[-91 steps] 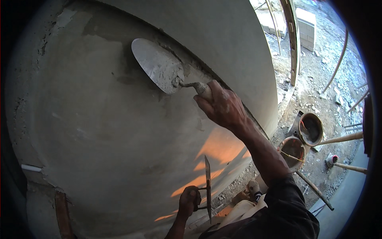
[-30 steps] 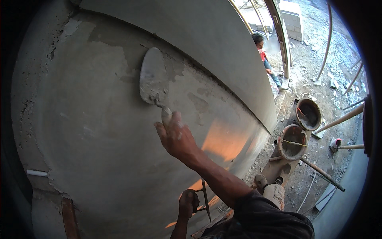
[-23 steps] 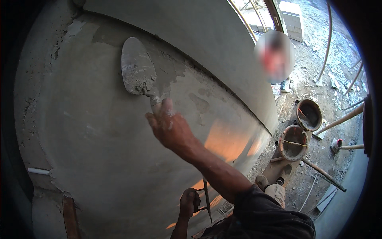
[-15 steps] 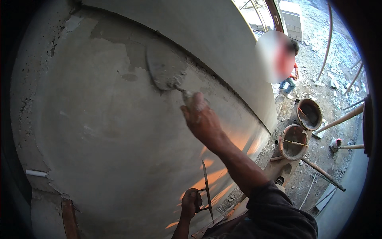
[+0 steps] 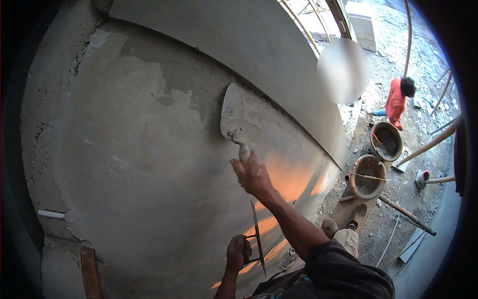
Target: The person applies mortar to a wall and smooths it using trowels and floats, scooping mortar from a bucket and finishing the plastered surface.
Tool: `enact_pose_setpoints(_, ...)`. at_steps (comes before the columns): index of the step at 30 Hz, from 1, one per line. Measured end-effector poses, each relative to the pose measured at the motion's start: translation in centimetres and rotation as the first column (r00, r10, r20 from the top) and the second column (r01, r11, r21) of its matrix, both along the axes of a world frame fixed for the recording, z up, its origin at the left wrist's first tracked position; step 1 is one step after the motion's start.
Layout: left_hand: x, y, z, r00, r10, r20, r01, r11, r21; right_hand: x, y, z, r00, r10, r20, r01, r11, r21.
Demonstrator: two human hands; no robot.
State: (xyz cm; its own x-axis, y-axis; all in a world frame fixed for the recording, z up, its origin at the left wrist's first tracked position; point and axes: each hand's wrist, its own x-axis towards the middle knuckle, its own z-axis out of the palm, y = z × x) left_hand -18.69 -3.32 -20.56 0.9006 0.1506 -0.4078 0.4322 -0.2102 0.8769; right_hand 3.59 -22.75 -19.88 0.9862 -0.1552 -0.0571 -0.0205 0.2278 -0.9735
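Note:
In my right hand [image 5: 255, 174] is the handle of a masonry trowel [image 5: 232, 112]. Its broad blade lies against the grey wall [image 5: 144, 189], below a straight plaster ledge, with wet mortar on its lower part. A band of darker fresh mortar [image 5: 179, 102] runs along the wall beneath the ledge, with ragged edges to the left of the blade. Lower down, my left hand [image 5: 238, 251] grips the handle of a flat steel plastering trowel [image 5: 257, 239], seen edge-on and apart from the wall. The fingers of both hands are closed.
Two round tubs of mortar [image 5: 367, 193] stand on a plank at the right. A person in red [image 5: 396, 99] bends near the farther tub. Wooden poles [image 5: 430, 145] slant over rubble ground. A white pipe stub [image 5: 51, 214] sticks out at left.
My right hand has moved the masonry trowel right and slightly down along the wall. My left hand stays nearly still. The person in red has moved right, nearer the tubs.

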Motion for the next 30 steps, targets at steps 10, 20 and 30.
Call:
enact_pose_setpoints(10,-1.7,1.8,0.7,0.997,0.082,0.008,-0.082,0.994,-0.066,0.7,2.4,11.7,0.955,-0.129,0.267,0.147,0.988,-0.047)
enact_pose_setpoints(20,-1.2,2.1,0.1,0.997,0.052,0.064,-0.051,0.998,-0.025,2.9,-3.2,16.5,0.954,0.012,0.3,0.023,0.994,-0.111)
enact_pose_setpoints(30,0.3,2.8,-1.1,0.999,0.039,0.017,-0.038,0.998,-0.053,1.8,-5.5,4.9,0.999,0.003,0.043,0.009,0.965,-0.262)
